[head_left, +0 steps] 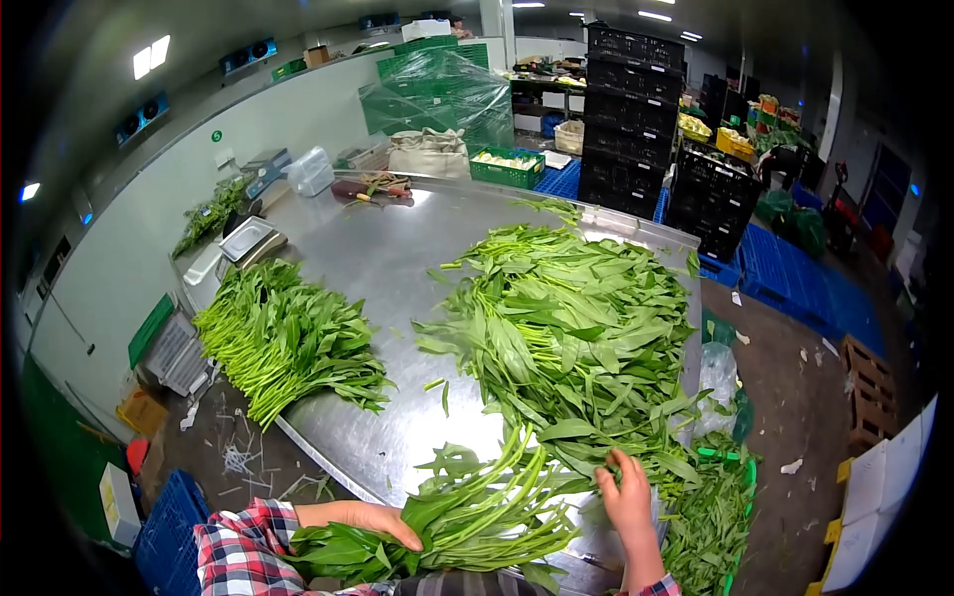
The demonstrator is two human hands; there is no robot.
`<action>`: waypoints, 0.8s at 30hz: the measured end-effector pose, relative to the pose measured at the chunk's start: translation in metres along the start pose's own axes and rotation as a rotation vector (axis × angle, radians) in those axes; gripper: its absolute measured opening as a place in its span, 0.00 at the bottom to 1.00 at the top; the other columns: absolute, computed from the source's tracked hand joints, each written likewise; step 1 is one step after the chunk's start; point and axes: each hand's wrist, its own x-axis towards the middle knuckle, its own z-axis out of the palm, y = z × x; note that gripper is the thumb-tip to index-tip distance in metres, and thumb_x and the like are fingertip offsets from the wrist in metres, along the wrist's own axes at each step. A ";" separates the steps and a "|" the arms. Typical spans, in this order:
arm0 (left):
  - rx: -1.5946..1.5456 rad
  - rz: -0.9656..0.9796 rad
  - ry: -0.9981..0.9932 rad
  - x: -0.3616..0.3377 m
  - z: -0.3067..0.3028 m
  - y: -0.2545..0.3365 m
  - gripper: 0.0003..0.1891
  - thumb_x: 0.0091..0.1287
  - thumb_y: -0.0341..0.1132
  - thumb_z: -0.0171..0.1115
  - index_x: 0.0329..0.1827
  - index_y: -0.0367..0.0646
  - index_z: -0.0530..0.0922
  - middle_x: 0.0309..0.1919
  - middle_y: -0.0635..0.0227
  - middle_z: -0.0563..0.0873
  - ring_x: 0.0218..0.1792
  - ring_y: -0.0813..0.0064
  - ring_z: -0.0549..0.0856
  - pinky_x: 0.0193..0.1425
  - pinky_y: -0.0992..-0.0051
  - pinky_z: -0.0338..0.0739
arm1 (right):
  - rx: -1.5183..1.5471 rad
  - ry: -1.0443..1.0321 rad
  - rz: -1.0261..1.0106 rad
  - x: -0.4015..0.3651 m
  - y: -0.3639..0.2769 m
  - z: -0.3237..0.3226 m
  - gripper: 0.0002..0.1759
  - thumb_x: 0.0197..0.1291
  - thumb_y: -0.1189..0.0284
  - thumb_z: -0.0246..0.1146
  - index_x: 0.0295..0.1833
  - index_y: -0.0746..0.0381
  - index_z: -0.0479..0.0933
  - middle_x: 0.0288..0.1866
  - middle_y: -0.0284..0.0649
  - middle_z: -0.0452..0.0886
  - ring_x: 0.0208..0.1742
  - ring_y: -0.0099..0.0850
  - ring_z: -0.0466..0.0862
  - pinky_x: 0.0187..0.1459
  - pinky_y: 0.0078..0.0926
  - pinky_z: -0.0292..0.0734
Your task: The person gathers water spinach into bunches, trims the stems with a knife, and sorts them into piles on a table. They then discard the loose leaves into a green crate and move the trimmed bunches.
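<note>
My left hand [383,521] is closed around a bunch of water spinach [477,531], close to my body at the near table edge. Its pale stems fan out to the right, and leaves hang behind my wrist. To the right, my right hand [626,497] has its thumb and fingers apart, by the lower edge of a large water spinach pile [566,328]. Nothing shows between those fingers. Another stack of water spinach [293,338] lies at the table's left side, stems facing left.
The metal table [397,248] bears a small scale [246,238] at the far left. Right of my right hand, a green-rimmed crate [750,497] holds loose leaves. Black crates [633,119] stand stacked beyond the table, with blue pallets [795,273] on the floor.
</note>
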 end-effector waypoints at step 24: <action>0.609 -0.409 -0.492 0.018 0.005 0.151 0.27 0.57 0.36 0.68 0.57 0.33 0.71 0.52 0.61 0.79 0.51 0.75 0.77 0.56 0.75 0.70 | 0.712 -0.931 -0.189 0.061 -0.067 -0.023 0.26 0.67 0.61 0.47 0.67 0.62 0.61 0.61 0.41 0.73 0.61 0.30 0.72 0.62 0.27 0.64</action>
